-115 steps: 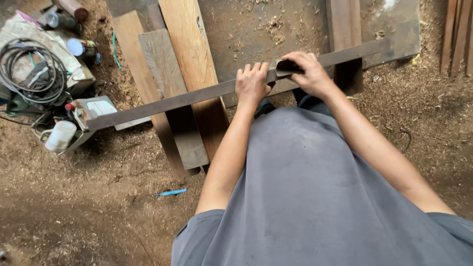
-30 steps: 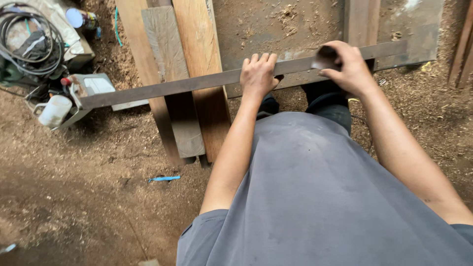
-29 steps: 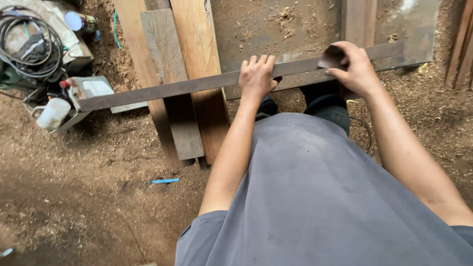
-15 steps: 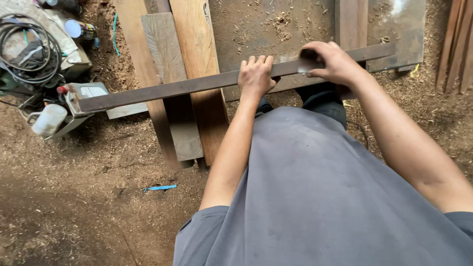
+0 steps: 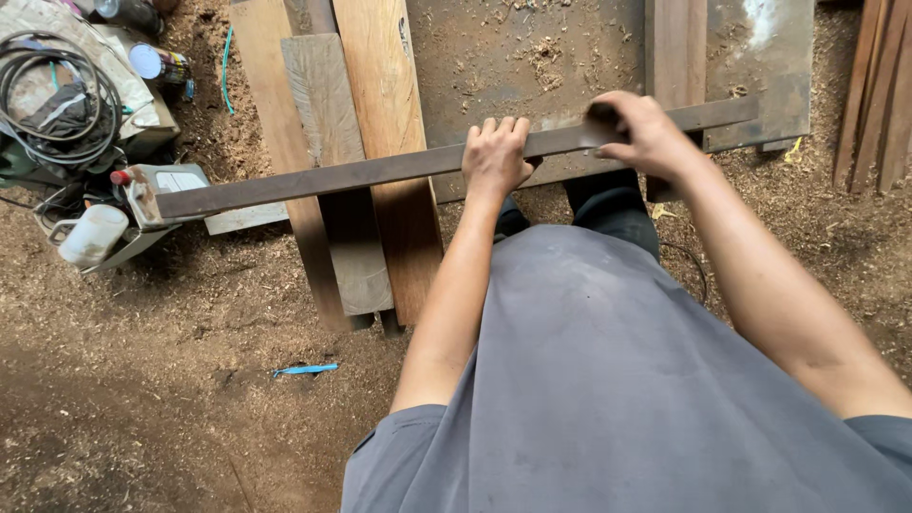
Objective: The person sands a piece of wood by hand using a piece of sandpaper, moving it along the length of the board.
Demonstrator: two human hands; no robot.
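A long, thin dark strip [image 5: 332, 178] runs level across the view, above the sawdust floor. My left hand [image 5: 496, 157] lies over the strip near its middle, fingers curled across its top. My right hand [image 5: 644, 135] is further right on the same strip, closed around a small dark block [image 5: 600, 114] that presses on the strip's top face. The hand hides most of the block. The strip's left end reaches a grey and white tool [image 5: 161, 190]. My grey shirt fills the lower right.
Several bare planks [image 5: 380, 104] lie on the ground under the strip. A coiled cable [image 5: 57, 95], a can [image 5: 157, 65] and a white jar [image 5: 93, 236] sit at the left. More boards [image 5: 874, 95] lean at the right. A blue scrap [image 5: 306, 369] lies in the sawdust.
My right hand with the block slid right along the strip, then back a little to the left. My left hand has kept its place on the strip.
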